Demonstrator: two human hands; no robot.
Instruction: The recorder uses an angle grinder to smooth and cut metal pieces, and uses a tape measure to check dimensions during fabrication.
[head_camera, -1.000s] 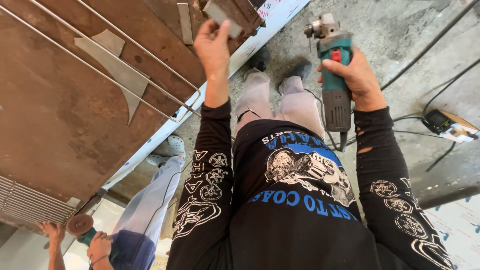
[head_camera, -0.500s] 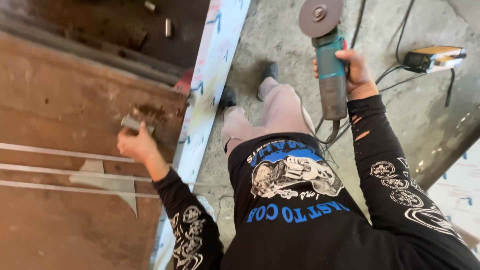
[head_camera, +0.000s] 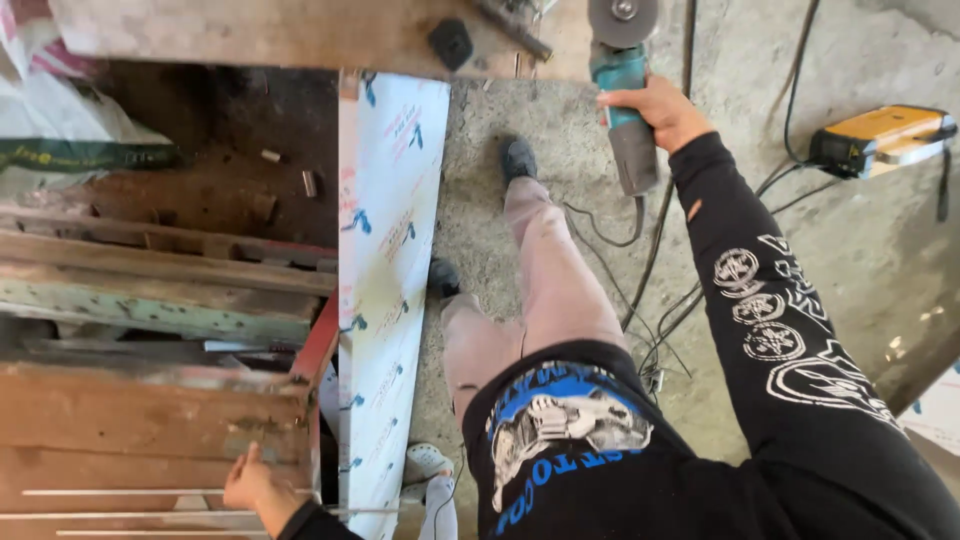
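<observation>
I see my right hand (head_camera: 655, 108) gripping a teal angle grinder (head_camera: 625, 90), idle above concrete, while my left hand (head_camera: 258, 487) rests open-fingered on the rusty steel plate (head_camera: 150, 430), no cut visible yet

Right hand (head_camera: 662, 112) clenched, arm stretched forward; left hand (head_camera: 258, 487) low, fingers spread.

Metalworking workshop, rough concrete floor (head_camera: 840, 250), rusty steel plates (head_camera: 150, 430), angle grinder (head_camera: 625, 90), trailing power cables (head_camera: 660, 250)
</observation>
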